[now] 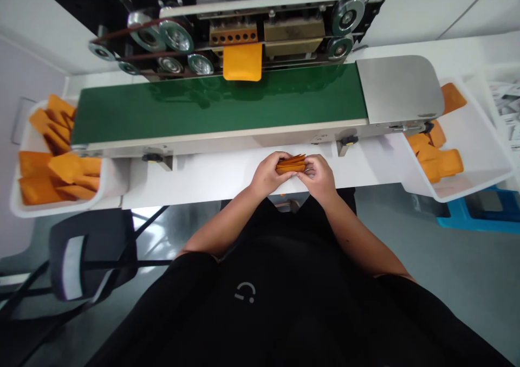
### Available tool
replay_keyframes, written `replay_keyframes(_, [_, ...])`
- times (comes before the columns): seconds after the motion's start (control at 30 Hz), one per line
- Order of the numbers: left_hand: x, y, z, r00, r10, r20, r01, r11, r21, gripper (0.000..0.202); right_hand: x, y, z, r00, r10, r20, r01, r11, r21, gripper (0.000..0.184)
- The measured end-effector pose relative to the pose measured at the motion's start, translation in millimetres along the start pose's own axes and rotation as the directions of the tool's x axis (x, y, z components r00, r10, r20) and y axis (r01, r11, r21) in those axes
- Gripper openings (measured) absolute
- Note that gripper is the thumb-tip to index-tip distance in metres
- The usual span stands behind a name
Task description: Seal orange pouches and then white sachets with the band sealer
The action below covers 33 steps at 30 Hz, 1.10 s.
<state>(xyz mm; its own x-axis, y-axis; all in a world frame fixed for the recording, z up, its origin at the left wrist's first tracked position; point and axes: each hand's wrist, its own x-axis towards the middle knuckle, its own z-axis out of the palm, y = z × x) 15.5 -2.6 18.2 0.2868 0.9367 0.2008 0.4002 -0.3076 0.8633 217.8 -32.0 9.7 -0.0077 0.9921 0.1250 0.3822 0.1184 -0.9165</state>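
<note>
At centre frame, over the near edge of a white table [203, 174]: left hand [268, 174] and right hand [319, 176] drawn close together on a thin stack [291, 165] of orange pouches, fingers curled about it, pinching it from both ends. Stack held roughly level, just below the front rail of a green belt [219, 104]; whether resting on the table or just clear of it, impossible to tell. Across the top of the frame, a sealer [244, 25] with pulleys and brass blocks. Under it at upper centre, a single pouch [242, 62] lying flat at the far edge of the belt, its top edge tucked beneath the sealer. At the belt's right end, a steel plate [398, 88]. At the left edge of the frame, a white tray [16, 204] heaped with orange pouches [49, 166], set against the belt's left end. At right, a second tray [479, 155] below the plate, with a smaller pile [436, 155] of the same pouches along its left side. In the upper right corner, a bin [507, 107] of white packets; beneath the second tray, on the floor, a blue crate [479, 210]. At lower left, a dark chair [89, 253]. Along the bottom of the frame, a black shirt [284, 302] and bare forearms [219, 231] reaching up to the hands.
</note>
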Motion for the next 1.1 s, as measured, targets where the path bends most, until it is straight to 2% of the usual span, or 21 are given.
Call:
replay_keyframes(0.07, [0, 1, -0.4, 1.0, -0.016, 0.004, 0.016, 1.0, 0.014, 0.052, 0, -1, 1, 1.0, 0.0, -0.016, -0.001, 1.0, -0.011, 0.026])
replay_keyframes(0.17, [1, 1, -1.0, 1.0, -0.014, 0.0, 0.014, 0.999, 0.032, 0.057, -1, 2, 2, 0.998, 0.064, -0.024, -0.063, 0.997, 0.035, 0.031])
replay_keyframes(0.23, [1, 0, -0.9, 1.0, -0.008, 0.0, 0.008, 1.0, 0.03, 0.063, -3, 5, 3, 0.993, 0.115, -0.038, -0.111, 0.989, 0.098, 0.035])
replay_keyframes(0.37, [1, -3, 0.6, 1.0, 0.012, -0.001, -0.012, 1.0, 0.01, 0.072, -4, 13, 2, 0.985, 0.163, -0.057, -0.145, 0.96, 0.24, 0.03])
replay_keyframes(0.5, [2, -4, 2.3, 1.0, 0.014, -0.012, -0.014, 1.0, 0.003, 0.069, 0, 14, 0, 0.975, 0.21, -0.077, -0.159, 0.893, 0.421, 0.034])
replay_keyframes(0.6, [2, -3, 2.1, 1.0, 0.01, -0.02, -0.01, 0.999, 0.033, 0.063, 2, 10, -3, 0.971, 0.22, -0.088, -0.15, 0.858, 0.49, 0.043])
replay_keyframes(0.73, [1, -2, 0.9, 0.999, 0.027, -0.029, -0.025, 0.997, 0.07, 0.057, -1, 1, -9, 0.978, 0.197, -0.066, -0.142, 0.865, 0.481, 0.072])
replay_keyframes(0.8, [1, -1, 0.4, 0.999, 0.033, -0.023, -0.032, 0.997, 0.071, 0.056, -6, -4, -13, 0.971, 0.228, -0.076, -0.165, 0.861, 0.481, 0.067])
replay_keyframes(0.93, [1, 0, -0.4, 1.0, 0.025, -0.012, -0.025, 0.997, 0.067, 0.054, -14, -22, -25, 0.931, 0.323, -0.173, -0.195, 0.836, 0.513, 0.042])
replay_keyframes(1.03, [1, 0, -0.8, 1.0, 0.019, -0.009, -0.018, 0.998, 0.068, 0.052, -8, -44, -47, 0.935, 0.304, -0.185, -0.163, 0.829, 0.535, 0.036])
replay_keyframes(1.1, [1, 0, -1.0, 1.0, 0.017, -0.005, -0.016, 0.998, 0.068, 0.051, 6, -62, -67, 0.95, 0.269, -0.159, -0.132, 0.808, 0.573, 0.036])
